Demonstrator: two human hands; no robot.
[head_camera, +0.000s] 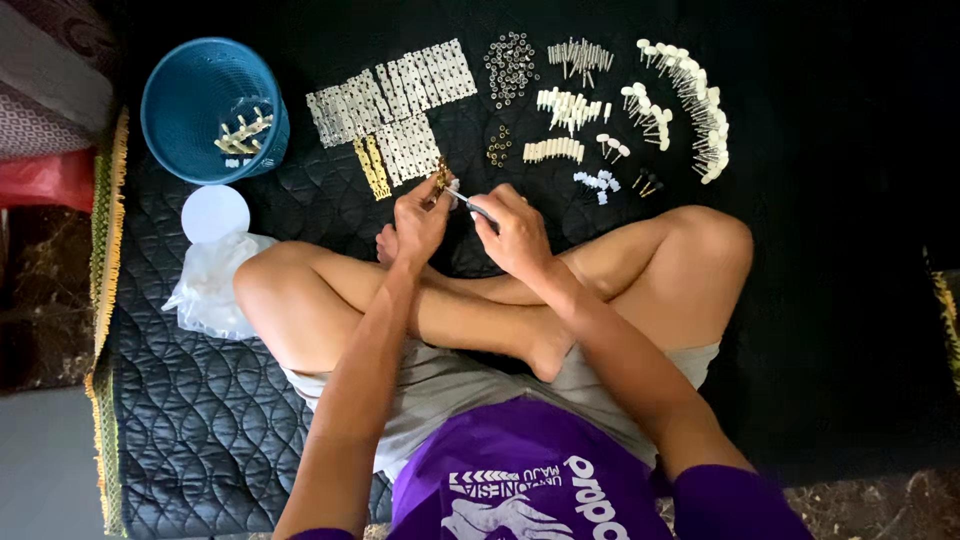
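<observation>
Both hands mid-assembly: left hand pinches small brass-coloured metal fitting, right hand clamps thin grey metal tool against it; next needs steady alignment

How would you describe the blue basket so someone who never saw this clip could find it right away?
Start at the black quilted mat the person sits on and look to its far left corner. There, left of the rows of white strips, stands the blue basket, round, with a few pale small parts lying inside. It is the only blue and the only deep container; the white round lid just below it is flat.
</observation>
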